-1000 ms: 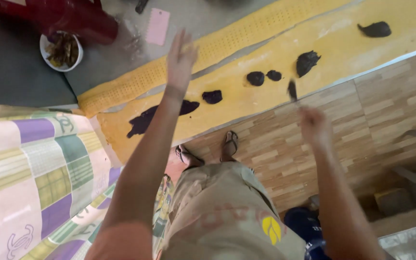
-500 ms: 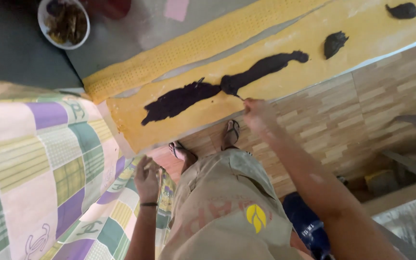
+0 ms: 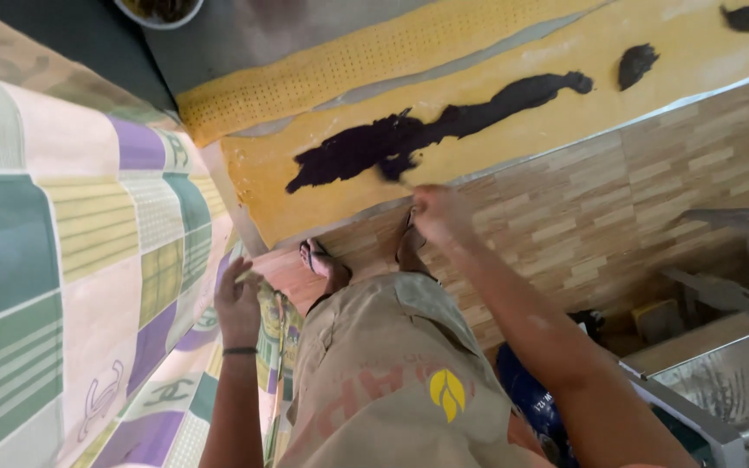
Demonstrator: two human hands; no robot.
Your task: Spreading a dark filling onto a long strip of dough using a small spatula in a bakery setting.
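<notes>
Near, bottom centre: khaki shorts [image 3: 392, 381] w/ a yellow leaf mark, sandalled feet [image 3: 318, 258] above them on wood-look floor [image 3: 652, 191]. Left hand [image 3: 237, 299], lower left of centre, black band at wrist, fingers curled & pressed together at edge of the checked cloth [image 3: 71, 260] (green, purple, cream squares); can't tell if it pinches the cloth. It sat lower, by the shorts, 0.5 s ago; now up a bit w/ fingers bent at the cloth edge. Right hand [image 3: 439, 212], mid frame, fingers closed on a thin tool whose tip touches the dark smear [image 3: 409, 139]; tool itself blurred, can't tell what kind. Hand has come left & down since earlier frame. Smear lies on the yellow board [image 3: 496, 147], upper centre, running from mid-left up to right; 1 s ago only separate blobs there. Farther: two dark blobs [image 3: 635, 65] upper right, dotted yellow strip [image 3: 374, 56], bowl rim [image 3: 158, 10] at top edge, now half cut off
</notes>
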